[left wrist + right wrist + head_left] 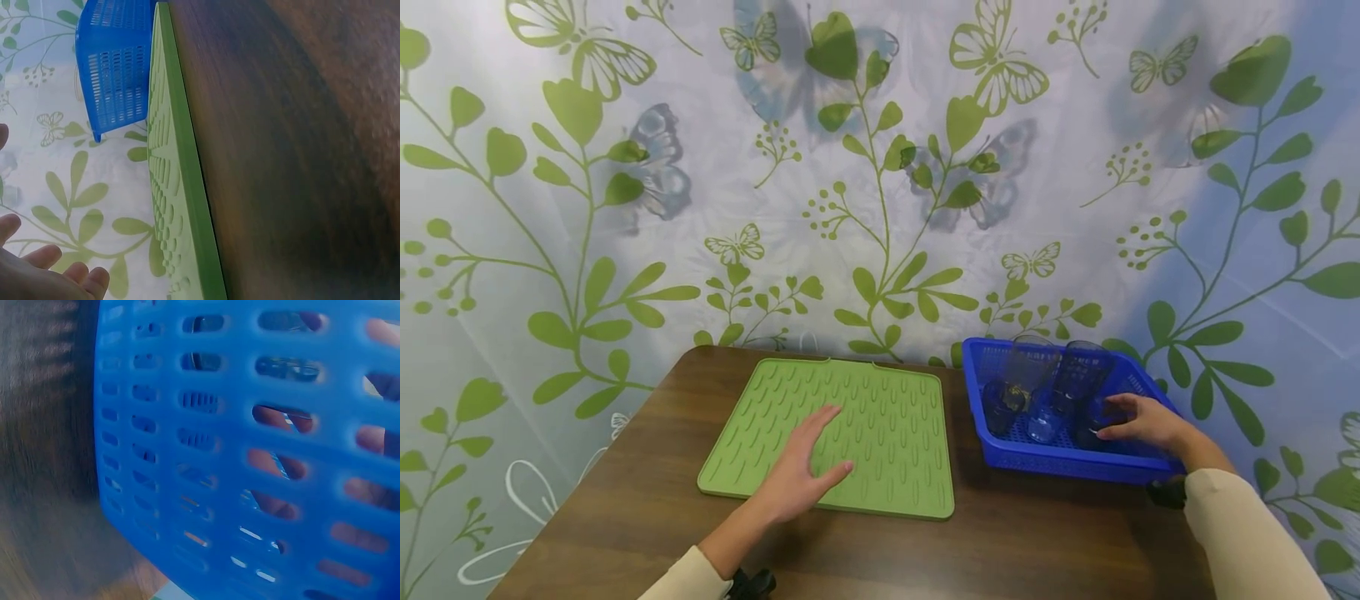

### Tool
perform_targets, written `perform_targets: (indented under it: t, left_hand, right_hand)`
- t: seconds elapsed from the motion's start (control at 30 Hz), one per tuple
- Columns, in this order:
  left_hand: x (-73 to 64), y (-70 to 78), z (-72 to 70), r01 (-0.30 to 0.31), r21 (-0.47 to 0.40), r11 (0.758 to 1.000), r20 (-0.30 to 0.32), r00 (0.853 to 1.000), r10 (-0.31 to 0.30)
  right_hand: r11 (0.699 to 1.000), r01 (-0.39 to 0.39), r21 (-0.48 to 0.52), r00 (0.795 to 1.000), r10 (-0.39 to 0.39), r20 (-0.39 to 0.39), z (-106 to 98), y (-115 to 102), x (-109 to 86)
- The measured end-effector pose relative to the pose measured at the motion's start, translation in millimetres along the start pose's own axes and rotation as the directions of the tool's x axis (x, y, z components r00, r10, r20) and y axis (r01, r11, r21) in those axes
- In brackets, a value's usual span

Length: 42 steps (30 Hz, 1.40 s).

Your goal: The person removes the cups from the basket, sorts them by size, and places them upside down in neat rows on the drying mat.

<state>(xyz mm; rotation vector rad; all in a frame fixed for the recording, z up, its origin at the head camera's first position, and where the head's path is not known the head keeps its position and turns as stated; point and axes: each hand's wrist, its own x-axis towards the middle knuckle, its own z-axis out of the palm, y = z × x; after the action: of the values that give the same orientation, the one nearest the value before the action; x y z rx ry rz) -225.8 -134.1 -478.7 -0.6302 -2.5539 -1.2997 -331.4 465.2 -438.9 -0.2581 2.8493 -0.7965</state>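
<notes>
From the head view, the left hand (801, 475) lies flat with straight fingers on the green ridged mat (880, 417); the right hand (1142, 421) reaches into the blue basket (1060, 458), fingers curled toward a dark blue glass (1086, 379), though whether they actually grip it I cannot tell. The right wrist view shows only the basket's slotted wall with fingers (275, 462) dimly behind it; the left wrist view gives the mat's edge on the brown table (281, 156).

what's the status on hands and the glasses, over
Left hand flat on green mat. Right hand in blue basket, touching a glass. Nothing blocking.
</notes>
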Motion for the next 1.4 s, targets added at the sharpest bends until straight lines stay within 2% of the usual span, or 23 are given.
perform_targets:
  t: [0.2,0.37,0.6,0.77,0.93,1.13,1.4]
  left_hand:
    - [2.4,-2.7,0.2,0.023,-0.017,1.0,0.017,1.0,-0.023]
    - [6.4,-2.1,0.6,0.067,-0.074,0.995,0.043,0.997,-0.064]
    - [14.9,1.0,5.2,0.076,-0.198,0.977,0.07,0.996,-0.063]
    - [23.0,5.8,7.9,0.086,-0.292,0.952,0.096,0.994,-0.06]
    - [30.2,11.1,10.0,0.075,-0.351,0.933,0.12,0.992,-0.035]
    - [36.2,14.1,12.2,0.061,-0.372,0.926,0.13,0.991,-0.013]
    - [42.2,17.3,17.5,0.056,-0.388,0.92,0.129,0.992,-0.007]
  right_hand:
    - [0.998,-0.013,0.067,1.0,0.015,-0.022,-1,-1,-7.0]
    - [0.992,0.008,0.123,1.0,-0.004,-0.026,-4,-5,-10.2]
    - [0.998,0.033,0.062,0.994,-0.026,-0.11,-6,-16,-14.5]
    - [0.996,0.054,0.074,0.99,-0.043,-0.135,-5,-25,-20.7]
    - [0.995,0.068,0.071,0.984,-0.055,-0.172,-2,-33,-27.7]
    - [0.989,0.109,0.095,0.967,-0.083,-0.239,6,-45,-34.3]
    - [0.965,0.204,0.165,0.932,-0.14,-0.335,18,-64,-40.4]
